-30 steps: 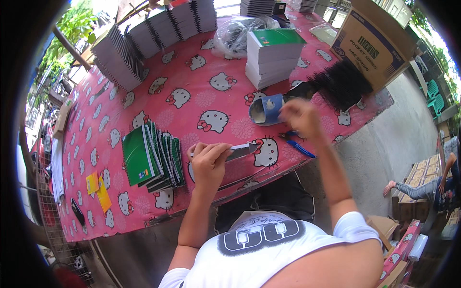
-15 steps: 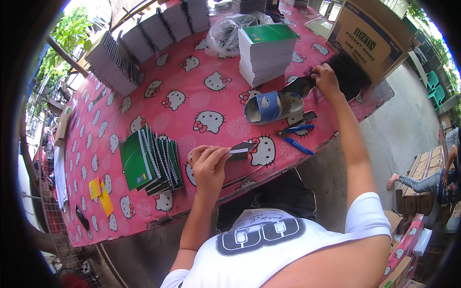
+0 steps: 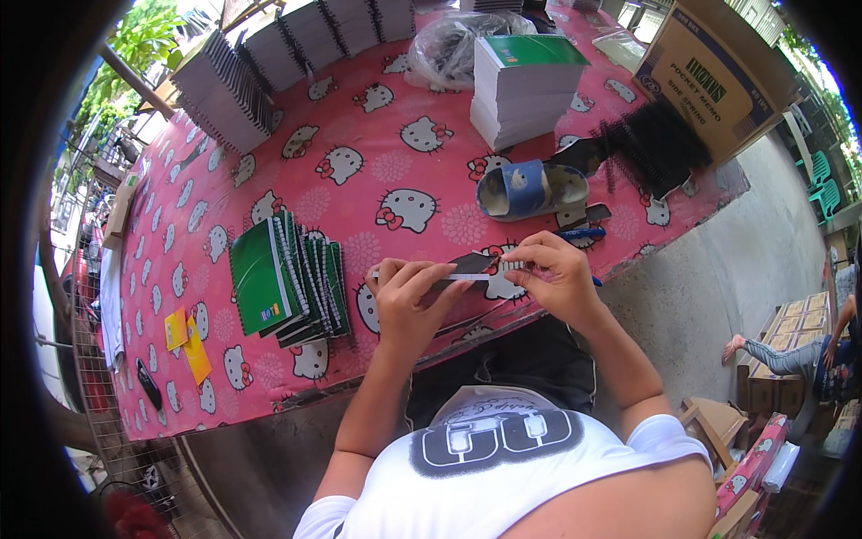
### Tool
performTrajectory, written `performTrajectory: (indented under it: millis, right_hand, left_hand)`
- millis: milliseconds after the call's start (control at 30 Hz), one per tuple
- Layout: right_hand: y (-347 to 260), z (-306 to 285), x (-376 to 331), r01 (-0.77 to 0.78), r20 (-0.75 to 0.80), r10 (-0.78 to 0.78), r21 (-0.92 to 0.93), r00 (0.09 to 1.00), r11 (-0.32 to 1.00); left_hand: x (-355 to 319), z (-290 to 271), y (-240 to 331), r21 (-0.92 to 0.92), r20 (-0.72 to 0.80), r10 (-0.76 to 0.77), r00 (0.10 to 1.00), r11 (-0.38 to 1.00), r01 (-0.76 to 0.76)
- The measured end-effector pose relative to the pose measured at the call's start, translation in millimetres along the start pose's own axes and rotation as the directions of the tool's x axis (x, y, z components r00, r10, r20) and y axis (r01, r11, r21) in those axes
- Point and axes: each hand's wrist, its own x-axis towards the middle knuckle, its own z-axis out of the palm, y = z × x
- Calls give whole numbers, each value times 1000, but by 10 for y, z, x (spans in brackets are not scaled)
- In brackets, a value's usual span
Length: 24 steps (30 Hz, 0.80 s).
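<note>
My left hand pinches a small notepad with a dark cover, seen nearly edge-on above the table's near edge. At its right end, the closed fingertips of my right hand hold a thin spiral binding coil, only partly visible. A heap of black spiral coils lies beyond my right hand, by the box. Blue-handled pliers are partly hidden behind that hand. Left of my left hand, several green spiral notebooks lie overlapped in a pile.
A blue slipper rests ahead of my right hand. Behind it stands a tall stack of unbound pads. Spiral-bound stacks line the far left, near a clear plastic bag. A cardboard box stands far right; a person sits beyond.
My right hand has come from the coil heap back to the notepad's right end, bringing a coil. My left hand keeps its hold on the notepad. The view has shifted slightly.
</note>
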Motion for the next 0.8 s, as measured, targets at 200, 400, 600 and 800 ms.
performTrajectory:
  millis: [200, 400, 600, 800]
  right_hand:
    - [-78, 43, 60, -48, 144, 39, 63, 989, 997]
    - [-61, 13, 151, 73, 164, -80, 47, 983, 996]
    - [-114, 69, 87, -70, 215, 71, -10, 974, 997]
    - [-251, 234, 61, 225, 105, -201, -351, 974, 909]
  left_hand:
    - [-25, 42, -9, 32, -74, 24, 997, 999, -22]
    - [-46, 97, -3, 11, -119, -3, 993, 1000, 4]
    - [-75, 92, -15, 9, -88, -13, 996, 1000, 13]
    - [-115, 86, -23, 8, -74, -26, 997, 1000, 27]
